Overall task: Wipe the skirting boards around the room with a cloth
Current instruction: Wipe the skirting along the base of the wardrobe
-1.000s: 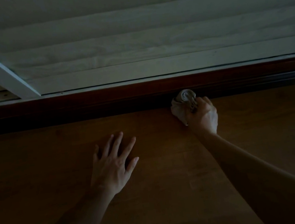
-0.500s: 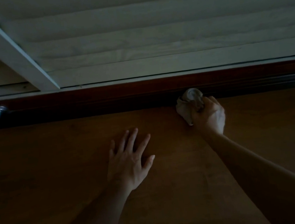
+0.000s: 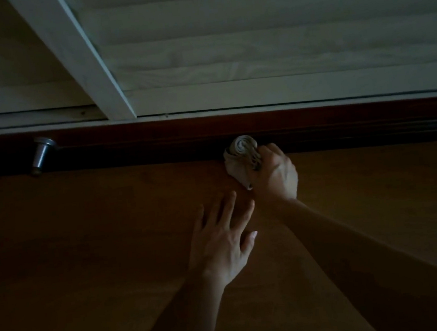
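Observation:
A dark reddish-brown skirting board (image 3: pixel 154 137) runs across the view where the wooden floor meets the pale panelled wall. My right hand (image 3: pixel 274 175) grips a bunched pale cloth (image 3: pixel 239 157) and holds it against the foot of the skirting board. My left hand (image 3: pixel 221 244) lies flat on the floor with fingers spread, just below and left of the right hand.
A metal door stopper (image 3: pixel 42 155) sticks out from the skirting board at the left. A white door frame post (image 3: pixel 77 56) slants down to the board. The brown wooden floor (image 3: pixel 85 248) fills the lower view. The room is dim.
The view has shifted so the door stopper and frame post appear further right. My left hand has come closer to the right hand. The cloth stays against the skirting board.

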Available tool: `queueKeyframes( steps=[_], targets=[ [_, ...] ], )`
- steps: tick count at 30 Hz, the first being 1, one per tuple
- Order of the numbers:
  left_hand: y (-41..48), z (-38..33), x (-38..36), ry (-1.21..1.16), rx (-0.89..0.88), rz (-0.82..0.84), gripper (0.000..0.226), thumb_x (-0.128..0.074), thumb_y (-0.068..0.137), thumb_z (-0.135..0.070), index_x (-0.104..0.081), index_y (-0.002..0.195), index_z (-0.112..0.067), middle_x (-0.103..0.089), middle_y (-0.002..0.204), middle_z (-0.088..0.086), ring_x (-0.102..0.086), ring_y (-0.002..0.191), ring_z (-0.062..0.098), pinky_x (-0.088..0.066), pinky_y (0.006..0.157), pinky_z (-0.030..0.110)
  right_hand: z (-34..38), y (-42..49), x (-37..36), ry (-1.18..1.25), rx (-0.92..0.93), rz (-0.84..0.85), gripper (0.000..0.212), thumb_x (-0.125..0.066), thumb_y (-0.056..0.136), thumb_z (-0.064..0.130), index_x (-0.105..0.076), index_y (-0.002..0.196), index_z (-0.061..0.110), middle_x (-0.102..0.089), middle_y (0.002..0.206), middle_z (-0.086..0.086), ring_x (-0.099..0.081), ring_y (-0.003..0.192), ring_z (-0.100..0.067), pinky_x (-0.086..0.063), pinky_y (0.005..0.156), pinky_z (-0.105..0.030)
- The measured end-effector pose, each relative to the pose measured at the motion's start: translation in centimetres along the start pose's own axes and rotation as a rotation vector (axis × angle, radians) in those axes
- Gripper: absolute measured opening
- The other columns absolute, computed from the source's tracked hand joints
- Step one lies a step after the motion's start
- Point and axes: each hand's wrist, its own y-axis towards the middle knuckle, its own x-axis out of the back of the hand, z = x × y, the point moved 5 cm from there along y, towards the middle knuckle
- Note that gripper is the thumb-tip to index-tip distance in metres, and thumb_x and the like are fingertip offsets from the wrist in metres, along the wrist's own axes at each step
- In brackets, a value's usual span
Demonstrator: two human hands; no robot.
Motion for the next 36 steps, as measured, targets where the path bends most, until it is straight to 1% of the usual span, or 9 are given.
queueKeyframes(
  steps=[4, 6, 9, 16, 19, 23, 25, 31, 36],
  targets=[
    [-0.1, 0.1, 0.2, -0.022, 0.012, -0.005, 0.061, -0.012, 0.098, -0.065, 0.002, 0.155, -0.048, -0.003, 0.169, -0.001, -0.007, 0.154, 0.024, -0.006, 0.123, 0.055, 0.3, -0.5, 0.4, 0.051, -0.099, -0.099, 0.076, -0.033, 0.07, 0.072, -0.065, 0.097, 0.008, -0.059, 0.095, -0.004, -0.057, 0.077, -0.021, -0.041, 0.059, -0.032],
    [0.0, 0.0, 0.5, -0.03, 0.016, -0.009, 0.058, -0.016, 0.098, -0.064, -0.008, 0.153, -0.048, -0.007, 0.168, -0.002, -0.01, 0.153, 0.023, -0.008, 0.123, 0.054, 0.9, -0.8, 0.0, 0.082, -0.132, -0.118, 0.08, -0.03, 0.068, 0.074, -0.064, 0.097, 0.007, -0.058, 0.096, -0.004, -0.06, 0.081, -0.025, -0.038, 0.059, -0.032],
    [0.2, 0.2, 1.1, -0.048, 0.022, -0.003, 0.055, -0.021, 0.097, -0.064, -0.019, 0.15, -0.049, -0.013, 0.166, -0.004, -0.016, 0.15, 0.022, -0.013, 0.122, 0.051, 1.5, -0.7, -0.6, 0.066, -0.102, -0.069, 0.081, -0.031, 0.069, 0.076, -0.063, 0.1, 0.009, -0.057, 0.097, -0.002, -0.061, 0.082, -0.024, -0.04, 0.059, -0.032],
    [2.9, -2.0, 2.6, 0.006, -0.032, 0.029, 0.065, -0.016, 0.094, -0.07, -0.018, 0.154, -0.045, -0.019, 0.163, -0.004, -0.023, 0.145, 0.022, -0.015, 0.12, 0.051, -5.7, -0.5, 4.9, -0.018, -0.216, -0.163, 0.071, -0.036, 0.069, 0.072, -0.063, 0.096, 0.011, -0.056, 0.094, -0.002, -0.056, 0.081, -0.022, -0.04, 0.063, -0.034],
    [4.5, -5.0, 2.7, 0.019, -0.147, 0.034, 0.065, -0.021, 0.096, -0.069, -0.018, 0.155, -0.042, -0.017, 0.163, -0.004, -0.021, 0.146, 0.022, -0.014, 0.121, 0.05, -10.6, 0.0, 7.8, -0.1, -0.291, -0.157, 0.033, -0.062, 0.085, 0.041, -0.063, 0.101, 0.012, -0.058, 0.1, -0.004, -0.06, 0.089, -0.027, -0.044, 0.065, -0.036],
    [5.8, -9.0, 2.4, -0.037, -0.159, 0.029, 0.065, -0.026, 0.097, -0.068, -0.015, 0.155, -0.043, -0.009, 0.166, -0.005, -0.016, 0.15, 0.02, -0.013, 0.123, 0.047, -13.7, 0.4, 11.0, -0.095, -0.372, -0.152, 0.022, -0.065, 0.088, 0.026, -0.064, 0.105, 0.012, -0.06, 0.107, -0.006, -0.06, 0.095, -0.028, -0.048, 0.071, -0.038],
    [6.2, -10.6, 1.9, -0.077, -0.156, 0.033, 0.065, -0.027, 0.097, -0.068, -0.014, 0.155, -0.044, -0.004, 0.168, -0.006, -0.012, 0.152, 0.019, -0.011, 0.124, 0.046, -13.7, 0.5, 11.4, -0.086, -0.33, -0.14, 0.027, -0.064, 0.086, 0.03, -0.064, 0.104, 0.011, -0.06, 0.106, -0.006, -0.06, 0.093, -0.027, -0.045, 0.068, -0.036],
    [7.4, -14.0, 1.1, -0.062, -0.1, 0.018, 0.07, -0.018, 0.091, -0.075, -0.009, 0.155, -0.047, -0.004, 0.168, -0.008, -0.007, 0.152, 0.018, -0.006, 0.124, 0.05, -13.7, 0.9, 11.9, 0.037, -0.245, -0.106, 0.079, -0.033, 0.06, 0.072, -0.064, 0.098, 0.01, -0.051, 0.092, 0.005, -0.048, 0.077, -0.014, -0.037, 0.063, -0.032],
    [7.2, -14.8, 0.3, 0.008, -0.074, 0.0, 0.071, -0.009, 0.091, -0.077, 0.006, 0.154, -0.05, 0.004, 0.169, -0.006, -0.002, 0.154, 0.023, -0.005, 0.122, 0.056, -17.4, 0.6, 12.8, 0.003, -0.312, -0.171, 0.046, -0.052, 0.08, 0.053, -0.062, 0.097, 0.011, -0.058, 0.096, -0.002, -0.06, 0.084, -0.024, -0.035, 0.062, -0.03]
  ],
)
